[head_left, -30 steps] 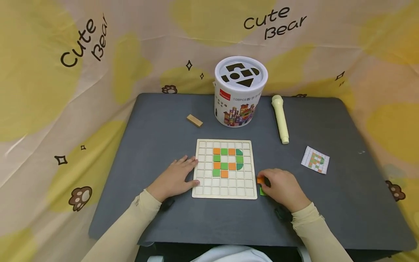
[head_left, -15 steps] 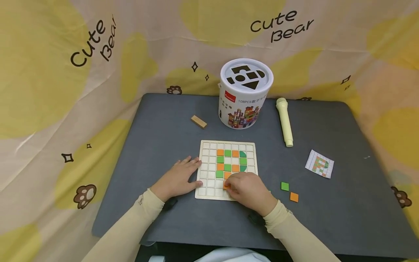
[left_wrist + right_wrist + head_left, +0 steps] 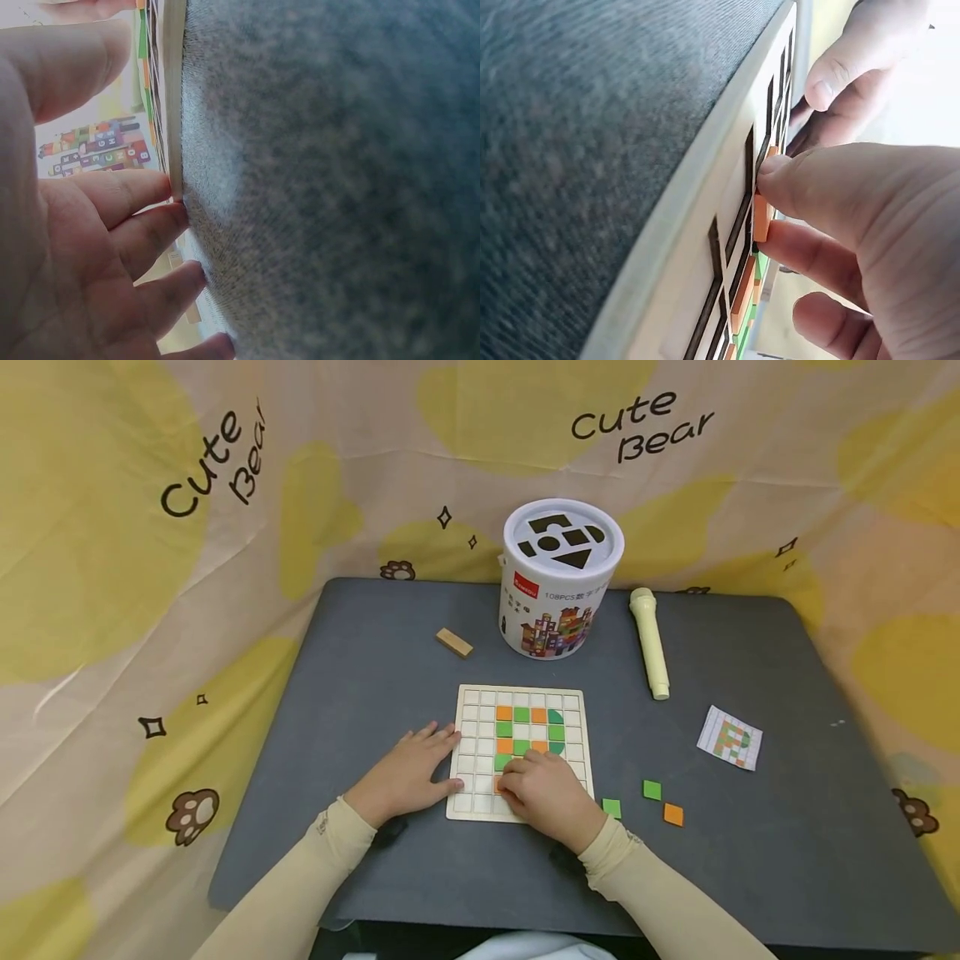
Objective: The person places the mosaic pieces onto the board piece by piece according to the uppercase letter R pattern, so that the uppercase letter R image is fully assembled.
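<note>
My left hand (image 3: pixel 405 777) lies with fingers spread at the left edge of the pale wooden grid board (image 3: pixel 472 810); its fingertips and thumb touch the rim. My right hand (image 3: pixel 551 793) is over the lower middle of the board. Between thumb and finger it pinches an orange square tile (image 3: pixel 761 217), low against the grid. Above it, orange and green tiles fill several cells, with darker green rounded tiles (image 3: pixel 556 717) on the right side of the pattern. Part of the pattern and some lower cells are hidden behind the right hand.
Right of the board lie two loose green tiles (image 3: pixel 652 790) and an orange tile (image 3: pixel 673 814). A pattern card (image 3: pixel 730 738) is farther right. Behind stand a white lidded bucket (image 3: pixel 558 585), a pale yellow microphone-shaped stick (image 3: pixel 649 645) and a small wooden block (image 3: pixel 453 642).
My right hand has moved left from beside the board onto its lower middle with an orange tile, then slightly farther left. The loose tiles it covered now show. My left hand stays at the rim.
</note>
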The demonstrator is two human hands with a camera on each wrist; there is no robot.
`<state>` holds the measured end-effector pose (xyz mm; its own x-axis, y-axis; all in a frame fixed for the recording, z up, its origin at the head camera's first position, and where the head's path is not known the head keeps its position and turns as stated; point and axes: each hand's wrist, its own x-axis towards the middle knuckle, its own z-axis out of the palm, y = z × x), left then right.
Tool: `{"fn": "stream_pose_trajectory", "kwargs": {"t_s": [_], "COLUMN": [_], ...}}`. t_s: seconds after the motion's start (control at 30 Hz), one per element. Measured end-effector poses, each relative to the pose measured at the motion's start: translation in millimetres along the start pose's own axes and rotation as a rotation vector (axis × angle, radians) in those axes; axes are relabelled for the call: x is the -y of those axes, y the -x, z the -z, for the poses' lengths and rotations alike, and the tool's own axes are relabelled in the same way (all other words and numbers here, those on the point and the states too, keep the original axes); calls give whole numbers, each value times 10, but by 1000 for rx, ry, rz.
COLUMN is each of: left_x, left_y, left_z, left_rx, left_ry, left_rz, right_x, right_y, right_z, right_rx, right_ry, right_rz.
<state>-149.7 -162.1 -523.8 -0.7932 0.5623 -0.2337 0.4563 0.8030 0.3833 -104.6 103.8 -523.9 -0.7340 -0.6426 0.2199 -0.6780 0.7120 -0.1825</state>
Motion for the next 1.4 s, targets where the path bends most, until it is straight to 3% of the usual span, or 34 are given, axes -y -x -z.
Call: {"fn": "stream_pose_trajectory", "kwargs": {"t_s": [0.2,0.37,0.47,0.63,0.8,0.97,1.13,1.4], "left_x": [4,7,1,2,12,17,-3,-26], "left_y": [8,20,30,74,87,42,-14,-17], "left_z": [15,25,12,-37,-42,-12,6,11], "left_rx": [-7,-24,-34,-21,-21,-25,-2,-9], "left_ry": [0,-10,-9,-1,3,-10,-20,-6], "left_rz": [-6,0,0,1,-3,-12,-10,-5], "right_x": [-11,-28,-75,-272,-598,-857,-966,-974], "right_y": [-2,57,205,614,1000,1276,1444,1494], "right_z": [-8,87,174,283,441,603,652,620], "right_rx": [28,31,26,-9,-70,-42,10,-21], "right_ry": [17,-47,-91,-118,-72,-20,-41,-43], "right_rz": [1,5,-29,-151,-300,-431,-500,-486]}}
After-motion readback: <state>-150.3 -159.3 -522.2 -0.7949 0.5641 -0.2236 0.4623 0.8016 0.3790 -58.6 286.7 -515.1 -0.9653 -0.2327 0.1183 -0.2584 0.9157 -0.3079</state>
